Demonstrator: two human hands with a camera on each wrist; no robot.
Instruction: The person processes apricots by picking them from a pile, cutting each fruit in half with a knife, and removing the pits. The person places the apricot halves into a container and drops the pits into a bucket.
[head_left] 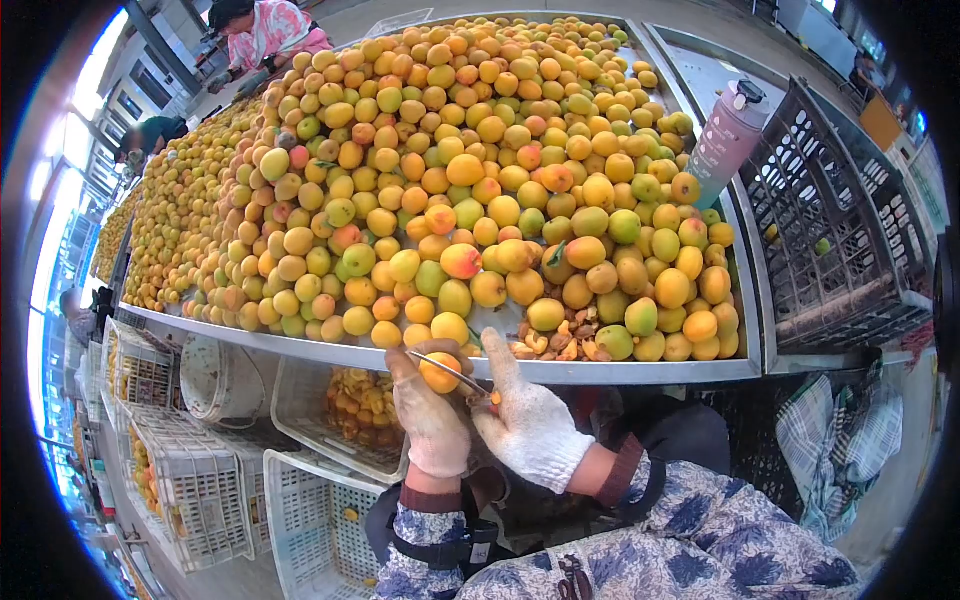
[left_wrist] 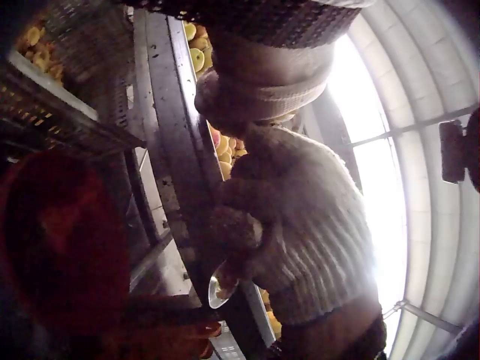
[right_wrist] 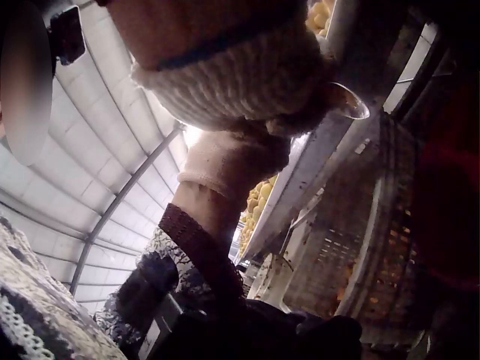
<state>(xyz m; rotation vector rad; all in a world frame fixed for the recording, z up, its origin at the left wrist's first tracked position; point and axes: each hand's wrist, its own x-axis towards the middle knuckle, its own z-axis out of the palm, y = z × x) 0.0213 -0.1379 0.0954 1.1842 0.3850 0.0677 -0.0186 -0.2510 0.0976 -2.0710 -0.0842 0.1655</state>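
Observation:
My gloved left hand (head_left: 432, 425) grips a yellow-orange apricot (head_left: 440, 374) between thumb and fingers, just below the table's front edge. In a white knit glove, my right hand (head_left: 525, 415) holds a slim metal tool (head_left: 468, 381), which crosses over the apricot in the head view. An orange bit (head_left: 495, 398) shows on the tool by the right thumb. The tool's rounded, spoon-like end (right_wrist: 349, 101) juts out beside the right glove in the right wrist view. Gloves hide much of the grip. A big heap of apricots (head_left: 400, 190) lies right beyond both hands.
The table's metal rim (head_left: 640, 372) runs close in front of the hands. Scraps and pits (head_left: 560, 342) lie just inside it. White crates (head_left: 290, 520) stand below left. On the right are a pink bottle (head_left: 728, 140) and a black crate (head_left: 830, 230). Another person (head_left: 270, 35) is at the far left.

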